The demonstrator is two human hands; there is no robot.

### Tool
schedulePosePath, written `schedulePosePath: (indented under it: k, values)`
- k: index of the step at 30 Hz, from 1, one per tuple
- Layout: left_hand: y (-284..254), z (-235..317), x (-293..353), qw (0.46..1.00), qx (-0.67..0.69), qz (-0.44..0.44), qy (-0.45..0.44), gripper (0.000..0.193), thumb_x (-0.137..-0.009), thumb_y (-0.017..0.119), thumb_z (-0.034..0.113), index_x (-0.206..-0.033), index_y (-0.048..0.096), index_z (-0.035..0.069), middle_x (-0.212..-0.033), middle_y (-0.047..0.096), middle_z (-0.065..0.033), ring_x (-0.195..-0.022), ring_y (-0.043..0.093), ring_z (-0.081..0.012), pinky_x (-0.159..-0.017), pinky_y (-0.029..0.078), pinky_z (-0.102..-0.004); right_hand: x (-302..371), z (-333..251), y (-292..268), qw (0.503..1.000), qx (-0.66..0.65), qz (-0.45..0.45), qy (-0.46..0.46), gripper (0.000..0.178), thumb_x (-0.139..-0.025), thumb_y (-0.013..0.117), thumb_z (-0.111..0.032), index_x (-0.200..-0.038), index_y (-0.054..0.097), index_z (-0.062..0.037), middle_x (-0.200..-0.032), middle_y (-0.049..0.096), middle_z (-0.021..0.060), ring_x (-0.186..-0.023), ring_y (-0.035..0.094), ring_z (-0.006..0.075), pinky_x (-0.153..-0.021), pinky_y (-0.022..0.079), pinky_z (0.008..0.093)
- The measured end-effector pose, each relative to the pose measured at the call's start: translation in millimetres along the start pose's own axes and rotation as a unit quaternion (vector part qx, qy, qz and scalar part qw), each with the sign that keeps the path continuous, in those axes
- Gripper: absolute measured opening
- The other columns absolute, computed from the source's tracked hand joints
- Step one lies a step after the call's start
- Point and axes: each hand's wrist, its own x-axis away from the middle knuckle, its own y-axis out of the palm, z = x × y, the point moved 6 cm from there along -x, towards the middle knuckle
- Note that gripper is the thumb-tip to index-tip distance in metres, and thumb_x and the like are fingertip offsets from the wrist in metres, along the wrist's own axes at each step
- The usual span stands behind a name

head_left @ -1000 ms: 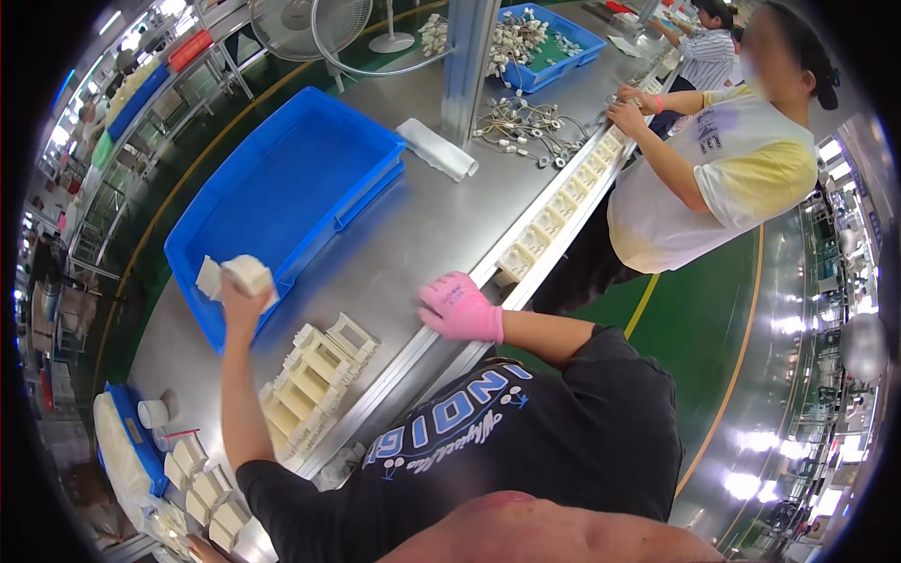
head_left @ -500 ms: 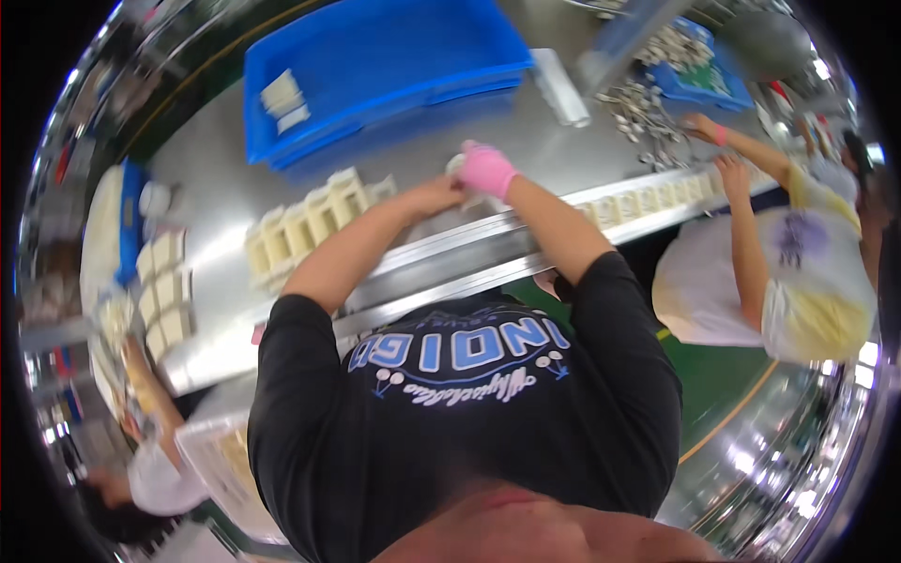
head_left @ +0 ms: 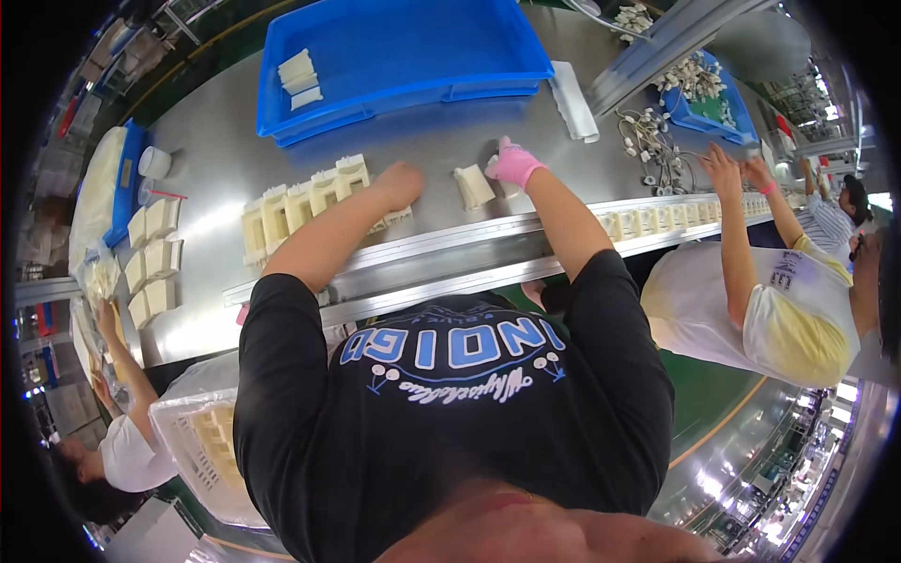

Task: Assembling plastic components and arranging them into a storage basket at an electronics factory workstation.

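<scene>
My bare left hand (head_left: 402, 186) is closed like a fist above the metal table, just right of a row of cream plastic housings (head_left: 298, 206). What its curled fingers hold, if anything, is hidden. On my right hand (head_left: 516, 165) is a pink glove; its fingers are bent together, and whatever they grip is too small to make out. Just left of the glove a loose cream plastic piece (head_left: 473, 188) lies tilted on the table, apart from the row. Another pale piece shows partly under the glove.
A blue bin (head_left: 404, 105) holding a few cream pieces stands beyond my hands. A metal rail (head_left: 450, 246) runs along the near edge, with small cream parts (head_left: 657, 218) at right. Cream blocks (head_left: 155, 230) stand at left. Co-workers' hands (head_left: 723, 174) work at right beside cabled parts (head_left: 648, 141).
My hands, together over the table before, have parted. The left moved left toward the housings; the right shifted slightly right. The loose cream piece now shows between them.
</scene>
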Motion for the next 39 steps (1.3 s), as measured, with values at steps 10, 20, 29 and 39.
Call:
schedulePosePath:
  k: [10,20,29,39]
  values:
    - [-100,-25,23,0.862,0.373,0.260,-0.225,0.024,-0.073,0.047,0.005,-0.097,0.044,0.006,-0.081,0.057,-0.0197,-0.077,0.055,-0.0360,-0.063,0.042,-0.0433,52,-3,-28,0.994,0.106,0.026,0.020,0.037,-0.069,0.057,-0.022,-0.099,0.044,-0.0034,-0.096,0.056,0.0202,-0.093,0.054,0.0341,-0.077,0.044,0.0385]
    - [-75,32,25,0.453,0.820,0.245,-0.249,0.029,-0.086,0.043,0.024,-0.111,0.039,0.007,-0.099,0.051,-0.0072,-0.082,0.053,-0.0160,-0.073,0.045,-0.0331,121,-48,-58,0.885,-0.440,-0.083,-0.130,0.024,-0.072,0.059,-0.025,-0.074,0.054,-0.0020,-0.059,0.053,0.0066,-0.049,0.051,0.0133,-0.047,0.042,0.0228]
    - [-80,43,28,0.537,0.777,0.292,-0.153,0.037,-0.091,0.034,0.035,-0.108,0.029,0.003,-0.099,0.049,-0.0131,-0.089,0.054,-0.0195,-0.052,0.053,-0.0309,139,-89,-42,0.895,-0.312,0.223,-0.230,0.031,-0.078,0.052,-0.019,-0.102,0.045,-0.0005,-0.069,0.056,0.0159,-0.060,0.055,0.0314,-0.056,0.043,0.0353]
    - [-84,39,32,0.521,0.780,0.318,-0.136,0.035,-0.091,0.036,0.033,-0.114,0.035,0.007,-0.100,0.050,-0.0081,-0.086,0.052,-0.0132,-0.065,0.048,-0.0263,158,-97,-55,0.875,-0.295,0.268,-0.277,0.042,-0.079,0.052,-0.005,-0.117,0.035,-0.0005,-0.065,0.051,0.0053,-0.052,0.048,0.0102,-0.050,0.043,0.0247]
